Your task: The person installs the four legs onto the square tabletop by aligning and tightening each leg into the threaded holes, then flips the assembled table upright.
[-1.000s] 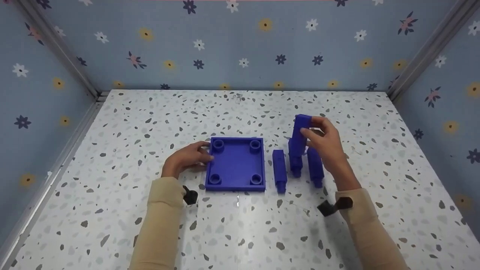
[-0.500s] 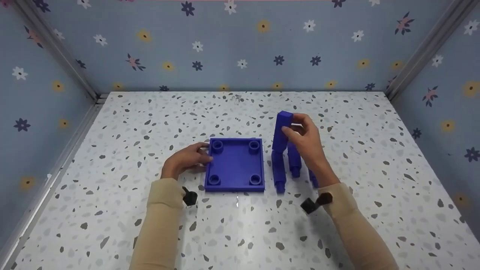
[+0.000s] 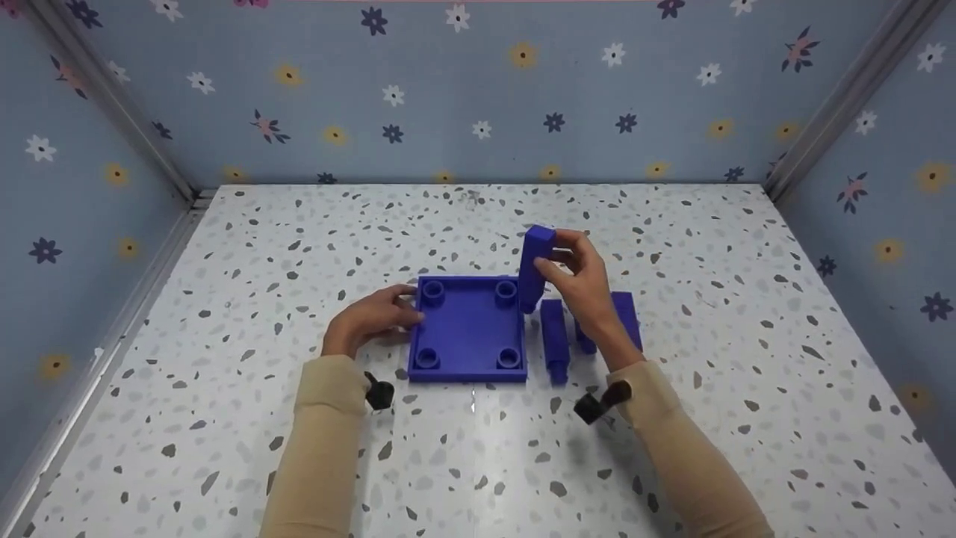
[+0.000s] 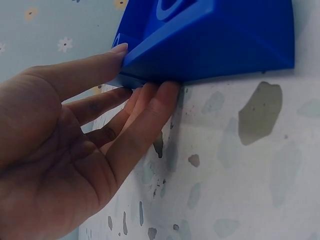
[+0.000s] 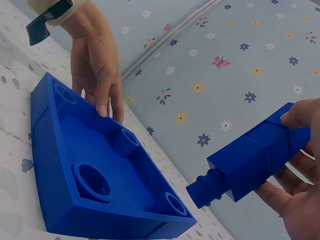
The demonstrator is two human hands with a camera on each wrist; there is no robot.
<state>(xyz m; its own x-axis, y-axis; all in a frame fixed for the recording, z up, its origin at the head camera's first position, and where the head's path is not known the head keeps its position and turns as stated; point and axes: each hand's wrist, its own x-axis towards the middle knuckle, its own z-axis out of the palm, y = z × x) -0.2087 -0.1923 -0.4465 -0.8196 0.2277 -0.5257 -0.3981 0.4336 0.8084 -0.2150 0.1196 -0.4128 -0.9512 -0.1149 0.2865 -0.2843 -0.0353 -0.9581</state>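
Observation:
A blue square tabletop (image 3: 470,321) lies with its raised rim and round corner sockets facing up. My left hand (image 3: 370,317) holds its left side, the thumb at the rim and the fingers against the outer wall in the left wrist view. With thumb and fingers, my right hand (image 3: 586,284) grips a blue table leg (image 3: 533,261) near its upper end. That leg's threaded peg (image 5: 206,189) points down toward the far right corner socket (image 3: 506,291), just outside the rim in the head view.
Right of the tabletop, a blue leg (image 3: 555,340) lies with its peg toward me. Two more legs, one of them at the right (image 3: 627,317), are partly hidden by my right hand and wrist. Flowered blue panels (image 3: 478,90) close off the back and sides.
My right hand has carried the raised leg leftward, from above the lying legs to the tabletop's right edge. The left hand and tabletop have stayed in place.

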